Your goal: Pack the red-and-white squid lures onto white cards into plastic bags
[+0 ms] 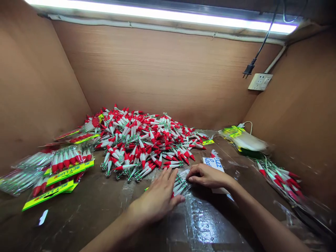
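A clear plastic bag of red-and-white fishing lures (180, 186) lies on the table in front of me, with green tips showing through it. My left hand (159, 196) rests flat across the bag, fingers stretched out, and covers much of it. At the bag's right end, my right hand (206, 175) has its fingers curled in a pinch on the plastic edge. Just beyond both hands spreads a big pile of loose red-and-white lures (147, 140). A white paper with blue handwriting (214, 163) lies partly under my right wrist.
Packed lure bags with yellow header cards (69, 171) are stacked at the left. A stack of clear bags (244, 140) lies at the back right, near more lures (280, 178). A black plug (249, 68) hangs beside a wall socket (260, 81).
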The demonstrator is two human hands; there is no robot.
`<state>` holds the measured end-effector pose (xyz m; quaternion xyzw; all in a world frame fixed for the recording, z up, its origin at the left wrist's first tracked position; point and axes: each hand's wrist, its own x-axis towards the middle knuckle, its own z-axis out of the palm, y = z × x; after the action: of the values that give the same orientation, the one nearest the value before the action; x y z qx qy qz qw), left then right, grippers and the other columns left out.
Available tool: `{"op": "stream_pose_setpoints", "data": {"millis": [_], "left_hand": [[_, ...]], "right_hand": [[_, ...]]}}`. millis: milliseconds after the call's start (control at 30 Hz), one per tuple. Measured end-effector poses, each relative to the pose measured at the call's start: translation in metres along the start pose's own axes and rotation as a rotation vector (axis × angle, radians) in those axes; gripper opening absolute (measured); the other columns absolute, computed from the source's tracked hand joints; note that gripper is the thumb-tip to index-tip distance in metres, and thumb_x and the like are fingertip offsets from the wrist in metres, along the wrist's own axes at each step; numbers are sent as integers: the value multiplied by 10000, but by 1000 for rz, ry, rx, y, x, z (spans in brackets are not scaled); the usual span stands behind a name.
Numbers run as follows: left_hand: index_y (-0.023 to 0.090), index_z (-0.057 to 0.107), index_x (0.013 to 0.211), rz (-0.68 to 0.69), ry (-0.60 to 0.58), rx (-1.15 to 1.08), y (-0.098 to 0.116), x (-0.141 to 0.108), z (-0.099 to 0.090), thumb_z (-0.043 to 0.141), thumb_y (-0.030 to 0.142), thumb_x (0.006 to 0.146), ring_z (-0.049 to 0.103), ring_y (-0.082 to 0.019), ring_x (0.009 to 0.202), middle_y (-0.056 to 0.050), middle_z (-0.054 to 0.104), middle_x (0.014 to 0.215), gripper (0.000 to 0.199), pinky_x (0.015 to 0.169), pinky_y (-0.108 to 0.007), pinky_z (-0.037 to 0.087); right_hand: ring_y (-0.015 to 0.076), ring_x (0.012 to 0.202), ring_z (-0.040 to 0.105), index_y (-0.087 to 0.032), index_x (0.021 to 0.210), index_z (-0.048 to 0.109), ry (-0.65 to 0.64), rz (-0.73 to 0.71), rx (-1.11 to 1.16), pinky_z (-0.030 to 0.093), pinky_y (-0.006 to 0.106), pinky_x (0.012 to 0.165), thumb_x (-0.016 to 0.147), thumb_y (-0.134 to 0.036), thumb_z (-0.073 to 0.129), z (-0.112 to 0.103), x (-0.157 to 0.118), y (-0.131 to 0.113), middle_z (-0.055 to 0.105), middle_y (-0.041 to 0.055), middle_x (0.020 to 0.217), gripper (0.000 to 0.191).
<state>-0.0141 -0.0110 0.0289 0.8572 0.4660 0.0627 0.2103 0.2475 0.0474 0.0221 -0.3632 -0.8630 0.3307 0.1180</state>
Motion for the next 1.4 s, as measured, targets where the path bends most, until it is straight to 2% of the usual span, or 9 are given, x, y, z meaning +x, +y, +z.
{"op": "stream_pose_setpoints", "data": {"millis": [133, 367, 467, 633, 833, 933, 1067, 1233, 1400], "left_hand": [[181, 110, 1625, -63, -12, 97, 2, -22, 28, 517, 611, 948, 21, -361, 1550, -138, 5, 1684, 899, 1224, -608, 146], [207, 112, 1625, -35, 69, 127, 0, -24, 38, 517, 675, 927, 16, -389, 1542, -143, -33, 1679, 933, 1196, -662, 186], [304, 272, 1589, 1, 129, 102, -2, -26, 38, 577, 604, 932, 56, -395, 1542, -104, -24, 1695, 784, 1173, -665, 256], [262, 477, 1464, 23, 178, 98, -2, -25, 42, 636, 548, 915, 104, -397, 1538, -137, 56, 1696, 640, 1178, -631, 286], [217, 444, 1494, 20, 200, 114, -3, -24, 46, 636, 589, 898, 85, -389, 1542, -166, 6, 1690, 729, 1194, -601, 278], [223, 313, 1576, 12, 152, 117, -3, -25, 46, 589, 619, 916, 74, -370, 1546, -144, 47, 1690, 818, 1206, -597, 258], [221, 119, 1626, -16, 103, 119, -1, -27, 45, 545, 672, 916, 62, -372, 1546, -139, 30, 1684, 943, 1217, -601, 223], [209, 94, 1623, -25, 77, 135, 0, -27, 45, 521, 734, 889, 34, -391, 1543, -126, -16, 1679, 999, 1221, -620, 174], [221, 103, 1621, -24, 87, 148, -1, -25, 46, 478, 756, 895, 45, -399, 1542, -121, 2, 1680, 976, 1216, -640, 149]], "right_hand": [[200, 920, 664, -196, 1041, 786, -18, -11, 12, 468, 279, 837, 949, -299, 603, 2, 1, -2, 754, 46, 1016, 230], [205, 926, 661, -190, 1026, 787, -24, 14, 52, 473, 283, 845, 936, -327, 626, 3, 2, -2, 748, 46, 1008, 230], [210, 948, 669, -210, 1100, 773, -17, 46, 52, 476, 289, 863, 934, -335, 628, 4, 1, -3, 747, 45, 1056, 253], [218, 968, 670, -206, 1090, 771, 34, 48, 32, 479, 291, 868, 928, -344, 638, 8, 4, -5, 752, 52, 1059, 251], [200, 904, 668, -185, 1030, 782, 47, 27, 63, 480, 265, 818, 940, -355, 611, 11, 7, -6, 760, 52, 989, 257], [189, 841, 647, -170, 1014, 786, 17, 47, 126, 466, 245, 738, 916, -374, 634, 12, 6, -5, 752, 37, 937, 273], [136, 653, 534, -154, 911, 776, -7, 114, 204, 379, 221, 599, 924, -388, 592, 13, 5, -5, 661, -22, 725, 298], [107, 570, 396, -149, 754, 730, -5, 164, 188, 296, 222, 535, 896, -403, 599, 13, 3, -11, 522, -47, 601, 319], [115, 573, 427, -141, 750, 719, 147, 242, 154, 288, 228, 515, 908, -503, 591, 16, 7, -9, 559, -25, 614, 415]]}}
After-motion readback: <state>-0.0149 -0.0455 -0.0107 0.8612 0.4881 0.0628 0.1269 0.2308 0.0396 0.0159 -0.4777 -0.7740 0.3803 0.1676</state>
